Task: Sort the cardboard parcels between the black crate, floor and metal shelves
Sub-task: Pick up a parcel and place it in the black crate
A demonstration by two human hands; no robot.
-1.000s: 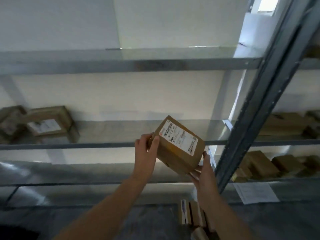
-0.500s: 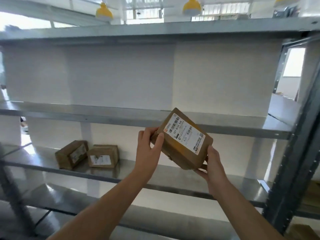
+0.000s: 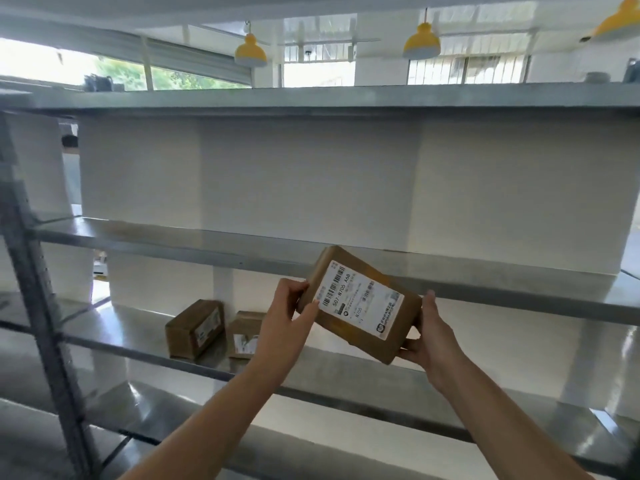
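Observation:
I hold a brown cardboard parcel (image 3: 360,306) with a white barcode label, tilted, in front of the metal shelves (image 3: 207,242). My left hand (image 3: 285,322) grips its left end, thumb on the label's edge. My right hand (image 3: 429,336) grips the lower right end from behind and below. The parcel hangs in the air level with the front edge of the middle shelf board. Two more cardboard parcels (image 3: 195,327) (image 3: 244,336) lie on the shelf board below, left of my left hand. The black crate and floor are out of view.
A grey shelf upright (image 3: 38,306) stands at the left. White wall panels (image 3: 311,181) close off the back of the shelves. Yellow lamps (image 3: 421,41) hang above the top board (image 3: 311,97). The middle board holds nothing where it shows.
My view has risen from the low shelves and floor to the upper boards. Both hands have kept hold of the parcel and carried it up, with the label still facing me.

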